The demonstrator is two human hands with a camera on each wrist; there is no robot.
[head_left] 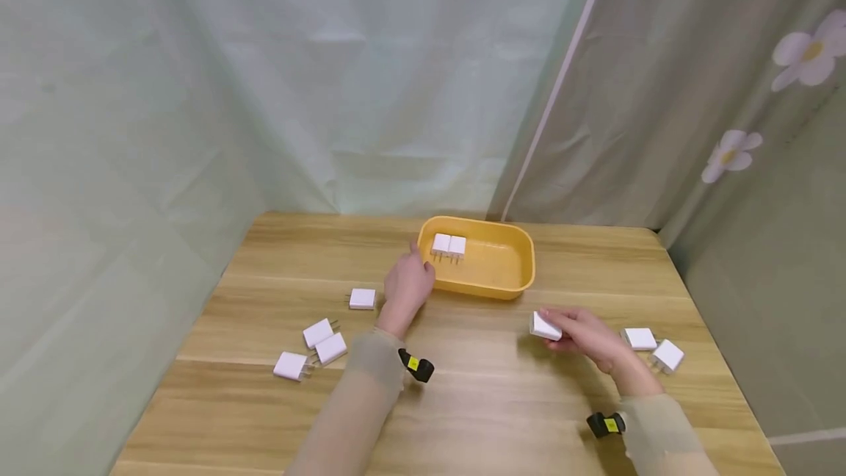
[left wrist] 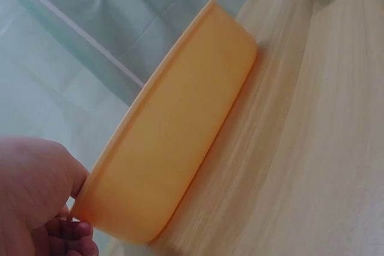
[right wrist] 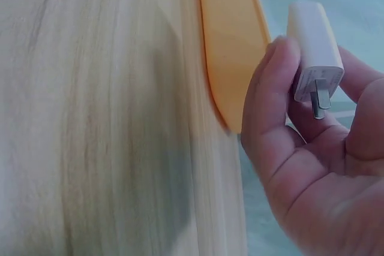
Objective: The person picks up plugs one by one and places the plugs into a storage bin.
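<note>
White plastic sits in my right hand (head_left: pixel 581 333): a small two-pin wall charger (head_left: pixel 545 327), pinched between thumb and fingers just above the wooden table (head_left: pixel 476 402), at about five o'clock from the yellow tray (head_left: pixel 512 281). In the right wrist view its metal pins point down into my curled palm. My left hand (head_left: pixel 408 283) is at the tray's nine o'clock corner; the left wrist view shows my fingers curled at the rim there, touching it, though I cannot tell whether they truly clamp it. Two chargers (head_left: pixel 449 245) lie side by side inside the tray at its ten o'clock end. Four more chargers (head_left: pixel 319 344) are scattered on the table at eight o'clock from the tray, and another pair (head_left: pixel 653 346) lies just beyond my right wrist at four o'clock.
</note>
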